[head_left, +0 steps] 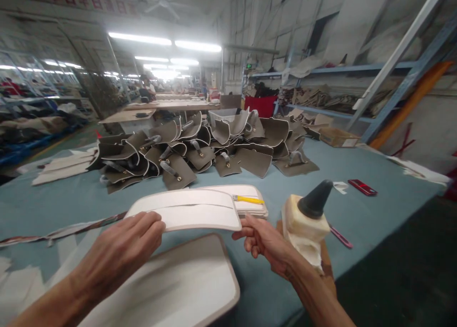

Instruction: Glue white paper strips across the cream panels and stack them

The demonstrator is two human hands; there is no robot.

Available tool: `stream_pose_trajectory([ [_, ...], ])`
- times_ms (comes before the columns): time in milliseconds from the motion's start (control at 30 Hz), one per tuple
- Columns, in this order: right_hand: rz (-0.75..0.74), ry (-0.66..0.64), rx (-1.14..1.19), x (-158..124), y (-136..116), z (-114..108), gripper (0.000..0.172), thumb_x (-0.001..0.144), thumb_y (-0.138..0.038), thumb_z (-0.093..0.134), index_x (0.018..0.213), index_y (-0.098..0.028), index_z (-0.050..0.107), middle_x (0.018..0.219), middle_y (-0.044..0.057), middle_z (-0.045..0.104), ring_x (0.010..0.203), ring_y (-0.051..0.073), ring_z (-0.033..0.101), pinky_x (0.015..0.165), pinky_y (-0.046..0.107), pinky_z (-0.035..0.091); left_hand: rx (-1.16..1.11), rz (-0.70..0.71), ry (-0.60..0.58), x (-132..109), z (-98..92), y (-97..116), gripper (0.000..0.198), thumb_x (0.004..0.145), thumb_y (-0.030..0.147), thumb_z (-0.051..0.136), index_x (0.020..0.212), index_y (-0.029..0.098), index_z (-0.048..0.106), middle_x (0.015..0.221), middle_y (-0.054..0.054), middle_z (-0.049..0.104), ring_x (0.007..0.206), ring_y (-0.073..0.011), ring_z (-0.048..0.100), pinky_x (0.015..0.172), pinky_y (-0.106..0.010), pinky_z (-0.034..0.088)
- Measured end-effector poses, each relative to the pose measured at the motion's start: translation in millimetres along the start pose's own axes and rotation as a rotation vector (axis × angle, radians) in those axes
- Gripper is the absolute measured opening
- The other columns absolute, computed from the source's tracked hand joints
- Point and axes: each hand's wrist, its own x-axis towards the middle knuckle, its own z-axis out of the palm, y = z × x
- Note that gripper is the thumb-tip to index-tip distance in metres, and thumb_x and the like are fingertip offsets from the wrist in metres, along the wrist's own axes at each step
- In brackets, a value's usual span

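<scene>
Fingers [152, 223] pinching stiff, curved white panel [189, 213]

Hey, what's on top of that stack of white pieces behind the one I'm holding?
A yellow pen-like tool lies on the stack. The white piece held by the left hand and right hand covers the stack's left part, so anything there is hidden.
</scene>
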Motion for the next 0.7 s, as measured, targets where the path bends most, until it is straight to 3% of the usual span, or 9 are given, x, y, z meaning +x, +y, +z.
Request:
stream_pose_trajectory([
  [100, -0.095, -0.044, -0.009, -11, 9, 28, 0.064, 0.068, -0.077, 0.080, 0.077, -0.016, 0.063, 0.070, 0.001, 0.066, 0.043, 0.004, 0.044, 0.038, 0.015, 0.030, 0.080, 0.035, -0.008, -24, -8.4, 11, 0.020, 0.098, 0.012, 0.046, 0.090, 0.023, 0.061, 0.094, -0.003, 0.067, 0.082, -0.0206, 0.061, 0.075, -0.037, 0.049],
  [200, -0.171, -0.052, -0.104, -22, 9, 43, 0.061, 0.072, -0.075, 0.077, 0.070, -0.017, 0.058, 0.059, -0.004, 0.055, 0.042, 0.004, 0.036, 0.040, 0.018, 0.026, 0.083, -0.010, 0.017, -44, -18.4, 17, 0.023, 0.099, 0.012, 0.043, 0.090, 0.023, 0.061, 0.094, -0.003, 0.068, 0.083, -0.0195, 0.061, 0.076, -0.035, 0.050],
  [333, -0.275, -0.036, -0.273, -31, 0, 54, 0.053, 0.077, -0.070, 0.072, 0.071, -0.018, 0.060, 0.061, -0.003, 0.058, 0.044, 0.006, 0.035, 0.042, 0.020, 0.025, 0.088, -0.132, 0.035, -64, -37.8, 32, 0.019, 0.099, 0.014, 0.046, 0.089, 0.023, 0.060, 0.093, -0.003, 0.068, 0.086, -0.0197, 0.062, 0.079, -0.036, 0.051],
  [533, -0.328, 0.011, -0.462, -45, 9, 67, 0.048, 0.078, -0.064, 0.070, 0.093, -0.018, 0.071, 0.076, 0.004, 0.069, 0.066, 0.018, 0.058, 0.062, 0.028, 0.048, 0.159, -0.490, 0.106, -98, -53.5, 96, 0.018, 0.097, 0.012, 0.055, 0.108, 0.025, 0.058, 0.106, -0.006, 0.071, 0.101, -0.0264, 0.062, 0.087, -0.044, 0.048],
  [600, -0.296, 0.033, -0.533, -50, 16, 65, 0.053, 0.076, -0.066, 0.071, 0.097, -0.018, 0.074, 0.074, 0.004, 0.069, 0.065, 0.019, 0.057, 0.060, 0.029, 0.047, 0.119, -0.626, 0.148, -106, -49.1, 120, 0.017, 0.097, 0.012, 0.054, 0.103, 0.026, 0.060, 0.101, -0.003, 0.073, 0.096, -0.0238, 0.062, 0.086, -0.042, 0.047],
  [700, -0.258, 0.068, -0.622, -54, 23, 57, 0.056, 0.072, -0.069, 0.074, 0.098, -0.020, 0.078, 0.064, 0.003, 0.065, 0.052, 0.016, 0.045, 0.046, 0.028, 0.036, 0.030, -0.753, 0.220, -112, -37.4, 146, 0.015, 0.098, 0.015, 0.054, 0.099, 0.027, 0.063, 0.098, -0.001, 0.074, 0.094, -0.0217, 0.063, 0.086, -0.040, 0.046],
])
